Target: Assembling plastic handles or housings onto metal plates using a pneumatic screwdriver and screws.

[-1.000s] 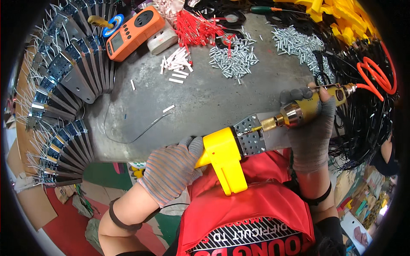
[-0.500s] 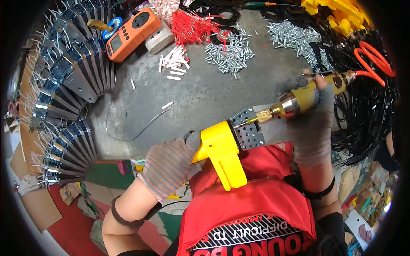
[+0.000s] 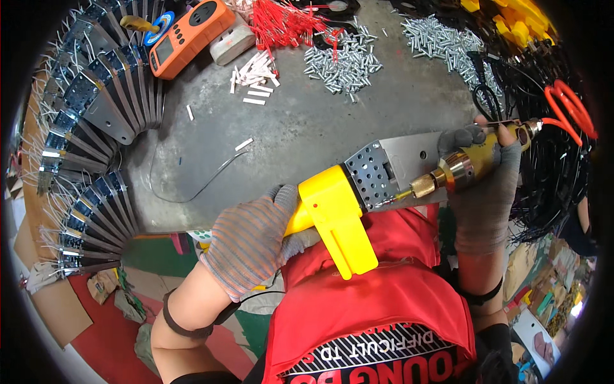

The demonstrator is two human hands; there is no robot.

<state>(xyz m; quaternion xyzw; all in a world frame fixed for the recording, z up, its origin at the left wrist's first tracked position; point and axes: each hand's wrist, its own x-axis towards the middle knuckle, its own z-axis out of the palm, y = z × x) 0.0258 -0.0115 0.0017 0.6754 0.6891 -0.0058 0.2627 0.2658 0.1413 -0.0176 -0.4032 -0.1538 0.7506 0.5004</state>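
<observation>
My left hand (image 3: pixel 252 243), in a grey striped glove, is closed around the grip of a yellow plastic housing (image 3: pixel 329 195). A perforated metal guard (image 3: pixel 368 173) juts from the housing's right end, with a flat metal plate (image 3: pixel 409 150) reaching on from it. My gloved right hand (image 3: pixel 483 185) is wrapped around a gold-coloured air screwdriver (image 3: pixel 470 163), pointing left. Its bit (image 3: pixel 401 194) is at the guard's near edge, by the corner closest to the housing; a small shiny screw seems to be at the tip. The fingers under the grip are hidden.
Fanned metal assemblies with wires (image 3: pixel 96 224) line the left. Farther back are an orange meter (image 3: pixel 188 38), white sleeves (image 3: pixel 256 73), red wire pieces (image 3: pixel 281 29) and two screw heaps (image 3: pixel 342 64). Black cables (image 3: pixel 543 185) and a red air hose (image 3: pixel 569 112) crowd the right.
The screwdriver has come nearer me and to the right; its bit has gone from the guard's middle to its near edge. My left hand keeps its grip. The whole view has shifted slightly.
</observation>
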